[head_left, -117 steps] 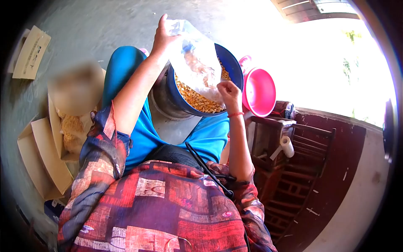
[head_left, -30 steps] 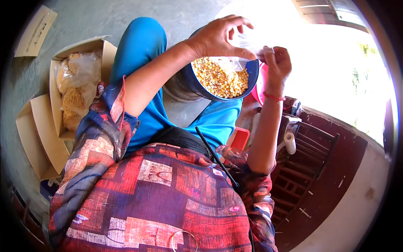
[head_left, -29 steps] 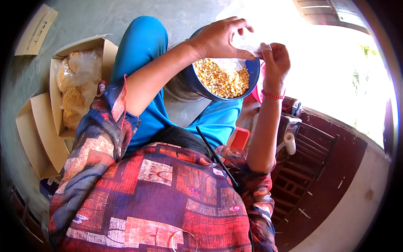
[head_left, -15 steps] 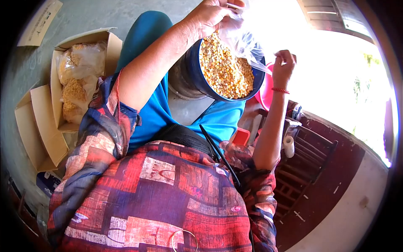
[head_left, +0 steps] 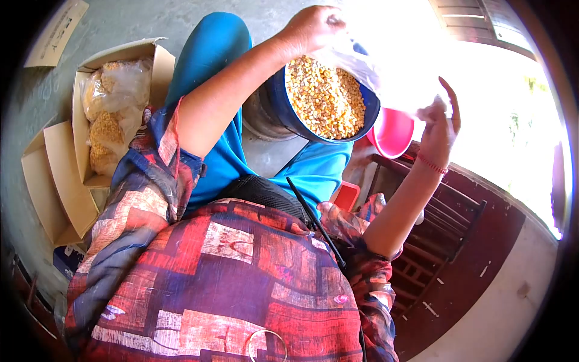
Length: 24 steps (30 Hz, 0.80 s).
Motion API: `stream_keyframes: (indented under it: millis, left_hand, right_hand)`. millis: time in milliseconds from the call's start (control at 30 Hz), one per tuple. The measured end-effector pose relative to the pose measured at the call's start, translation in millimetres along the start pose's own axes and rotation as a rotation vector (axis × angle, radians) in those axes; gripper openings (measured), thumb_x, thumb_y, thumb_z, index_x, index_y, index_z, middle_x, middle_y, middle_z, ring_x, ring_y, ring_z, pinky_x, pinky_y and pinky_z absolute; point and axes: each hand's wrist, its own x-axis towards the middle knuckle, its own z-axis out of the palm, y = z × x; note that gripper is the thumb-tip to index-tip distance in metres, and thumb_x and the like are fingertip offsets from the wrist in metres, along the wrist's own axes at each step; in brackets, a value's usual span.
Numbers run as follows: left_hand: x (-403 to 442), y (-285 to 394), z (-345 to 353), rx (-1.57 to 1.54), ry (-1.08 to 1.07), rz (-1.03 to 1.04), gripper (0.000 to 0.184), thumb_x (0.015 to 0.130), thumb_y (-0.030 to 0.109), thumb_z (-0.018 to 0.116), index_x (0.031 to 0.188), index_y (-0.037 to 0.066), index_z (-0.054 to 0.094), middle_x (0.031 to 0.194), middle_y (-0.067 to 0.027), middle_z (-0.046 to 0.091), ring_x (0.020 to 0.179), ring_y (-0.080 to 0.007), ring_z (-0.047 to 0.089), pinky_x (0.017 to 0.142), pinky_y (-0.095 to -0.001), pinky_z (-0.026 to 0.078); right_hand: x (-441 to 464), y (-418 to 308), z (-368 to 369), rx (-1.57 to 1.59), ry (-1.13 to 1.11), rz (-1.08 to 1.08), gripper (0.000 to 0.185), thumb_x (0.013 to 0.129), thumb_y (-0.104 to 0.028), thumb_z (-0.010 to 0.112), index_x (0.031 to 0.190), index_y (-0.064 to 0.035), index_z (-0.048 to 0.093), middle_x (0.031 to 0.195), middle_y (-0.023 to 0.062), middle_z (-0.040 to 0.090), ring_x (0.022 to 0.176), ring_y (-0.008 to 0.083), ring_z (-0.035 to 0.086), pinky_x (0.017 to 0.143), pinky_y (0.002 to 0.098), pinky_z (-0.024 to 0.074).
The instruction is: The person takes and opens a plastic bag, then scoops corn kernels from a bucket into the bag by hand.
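My left hand [head_left: 315, 27] is closed on the edge of a clear plastic bag [head_left: 357, 65]. The bag hangs over the right rim of a blue bucket [head_left: 280, 99] filled with yellow corn kernels [head_left: 325, 96]. To the right, my right hand [head_left: 440, 123], with a red bracelet at the wrist, has its index finger raised. Pale plastic appears pinched by the other fingers, though glare and blur partly hide it. Both hands are above the bucket's rim.
A pink bowl [head_left: 392, 133] stands right of the bucket. At left, an open cardboard box [head_left: 161, 75] holds bagged yellow grain [head_left: 108, 136], beside another cardboard box [head_left: 51, 181]. A red object [head_left: 346, 196] lies near my leg. Dark wooden slats [head_left: 446, 217] are at right.
My right hand has moved right and slightly down, away from my left hand, and its index finger has lifted. My left hand has shifted slightly lower with the bag, which now stretches rightward.
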Motion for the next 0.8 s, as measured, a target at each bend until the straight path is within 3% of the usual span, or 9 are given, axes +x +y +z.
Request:
stream_keyframes:
  millis: [33,67,133,267,367,533,600,700,800]
  left_hand:
    - [1.8,-1.5,3.8,-0.212,0.064,-0.073,0.024,0.078,0.021,0.059,0.092,0.001,0.06,0.078,-0.0086,0.064,0.069,-0.0161,0.061,0.064,-0.0278,0.05]
    - [4.0,-6.4,-0.1,-0.733,-0.125,-0.139,0.017,0.082,-0.002,0.043,0.089,0.003,0.057,0.076,-0.0099,0.061,0.063,-0.0149,0.06,0.058,-0.026,0.051]
    - [-1.9,11.2,-5.6,-1.053,-0.046,-0.397,0.018,0.083,-0.002,0.041,0.089,0.002,0.057,0.073,-0.0078,0.061,0.06,-0.013,0.059,0.057,-0.0233,0.049]
    - [-4.0,8.5,-4.2,-1.206,-0.072,-0.522,0.021,0.079,-0.004,0.043,0.094,0.001,0.058,0.082,-0.0107,0.063,0.069,-0.018,0.061,0.065,-0.0259,0.05]
    - [-9.8,34.1,-14.3,-0.87,-0.094,-0.357,0.013,0.082,0.017,0.057,0.089,0.007,0.061,0.072,0.0017,0.059,0.062,-0.0051,0.054,0.056,-0.02,0.045]
    - [-16.0,48.2,-15.2,-0.624,-0.139,-0.121,0.014,0.08,0.022,0.061,0.084,0.008,0.059,0.071,0.0033,0.057,0.069,-0.0026,0.052,0.062,-0.0182,0.044]
    - [-16.6,45.5,-10.7,-0.433,-0.114,-0.04,0.018,0.08,0.023,0.062,0.083,0.006,0.058,0.072,0.0022,0.057,0.07,-0.0048,0.052,0.065,-0.0206,0.044]
    - [-18.6,55.1,-12.3,-0.486,-0.127,-0.063,0.019,0.082,0.024,0.059,0.083,0.005,0.058,0.072,0.0012,0.057,0.07,-0.0053,0.052,0.063,-0.021,0.044]
    - [-17.1,53.1,-15.0,-0.328,-0.045,-0.019,0.023,0.085,0.028,0.056,0.081,0.005,0.057,0.07,-0.0019,0.056,0.067,-0.0065,0.052,0.061,-0.0215,0.043]
  right_hand:
    - [-5.5,1.3,-5.3,-0.081,-0.24,0.039,0.033,0.083,-0.005,0.05,0.116,0.001,0.05,0.073,0.0005,0.054,0.061,0.005,0.05,0.056,0.0178,0.0421]
    - [-3.6,13.0,-9.4,-0.305,-0.422,0.057,0.033,0.083,-0.008,0.052,0.115,0.0023,0.05,0.082,0.0024,0.058,0.071,0.0073,0.055,0.065,0.0191,0.0451]
    - [-12.3,29.7,-11.3,-0.501,-0.564,0.15,0.034,0.083,-0.009,0.054,0.115,0.0027,0.05,0.094,0.005,0.06,0.083,0.0092,0.056,0.073,0.0217,0.0452]
    - [-22.0,58.6,-10.8,0.03,-0.261,0.142,0.032,0.085,-0.009,0.051,0.115,0.0018,0.048,0.103,0.0099,0.059,0.094,0.017,0.056,0.085,0.0305,0.0432]
    - [-28.4,62.7,-20.5,0.758,-0.196,0.177,0.034,0.091,-0.022,0.039,0.115,0.0002,0.048,0.108,0.0147,0.055,0.11,0.0314,0.048,0.1,0.05,0.0263]
    - [-53.3,45.7,-26.8,1.125,-0.187,0.119,0.04,0.088,-0.021,0.042,0.122,-0.0004,0.041,0.111,0.0148,0.053,0.107,0.0308,0.049,0.093,0.0512,0.0367]
    - [-55.7,32.1,-20.0,1.055,-0.121,0.117,0.042,0.085,-0.019,0.045,0.122,-0.0002,0.039,0.112,0.0134,0.053,0.104,0.0287,0.052,0.091,0.0494,0.0392]
    - [-54.2,14.7,-8.4,0.796,-0.249,0.064,0.057,0.074,-0.022,0.061,0.119,0.0016,0.036,0.09,0.011,0.053,0.082,0.0192,0.057,0.067,0.0307,0.0502]
    - [-53.7,2.3,3.1,-0.147,-0.282,-0.002,0.059,0.069,-0.009,0.066,0.12,-0.0002,0.039,0.098,0.0086,0.054,0.084,0.0151,0.053,0.074,0.0258,0.0438]
